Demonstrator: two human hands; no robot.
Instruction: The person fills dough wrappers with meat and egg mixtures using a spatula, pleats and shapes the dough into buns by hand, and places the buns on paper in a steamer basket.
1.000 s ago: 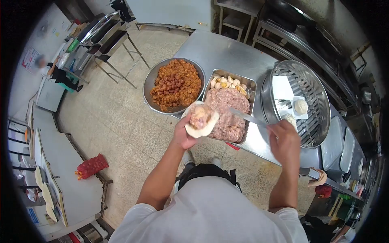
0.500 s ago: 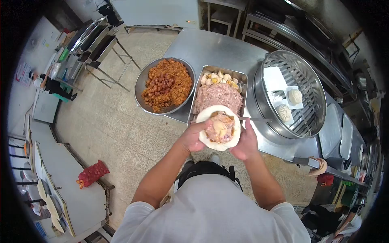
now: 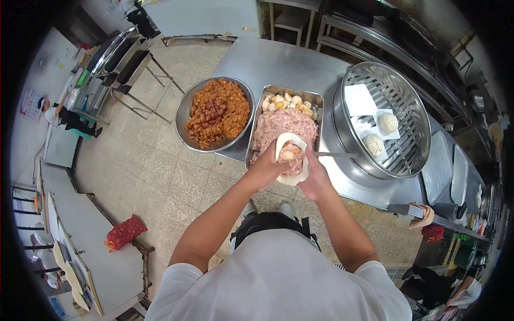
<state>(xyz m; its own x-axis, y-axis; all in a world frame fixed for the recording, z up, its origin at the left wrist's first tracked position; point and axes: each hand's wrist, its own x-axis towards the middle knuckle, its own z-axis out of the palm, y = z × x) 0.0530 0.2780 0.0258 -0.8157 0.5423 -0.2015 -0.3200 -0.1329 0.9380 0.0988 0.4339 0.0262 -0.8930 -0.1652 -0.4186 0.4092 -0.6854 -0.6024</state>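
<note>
A round dough wrapper (image 3: 301, 177) is cupped between my two hands, its sides folding up around a mound of pink meat filling (image 3: 290, 154) with a pale yellow piece on top. My left hand (image 3: 264, 170) grips the left side, thumb over the filling. On the right side, my right hand (image 3: 317, 179) closes around the dough. Just beyond is a metal tray (image 3: 322, 115) holding minced pink meat (image 3: 284, 125) and egg pieces (image 3: 289, 101). A flat metal strip (image 3: 337, 154) extends rightward beside my right hand; its other end is hidden.
A steel bowl (image 3: 181, 131) of orange-brown filling stands left of the tray. At right, a large steamer (image 3: 369, 166) holds two pleated buns (image 3: 375, 144) on paper squares. A red mesh sack (image 3: 126, 232) lies at lower left. Another person (image 3: 67, 119) stands far left.
Both hands have drawn closer together, and the wrapper has gone from spread flat to narrower and folded up around the filling. My left thumb has moved inward over the filling.
</note>
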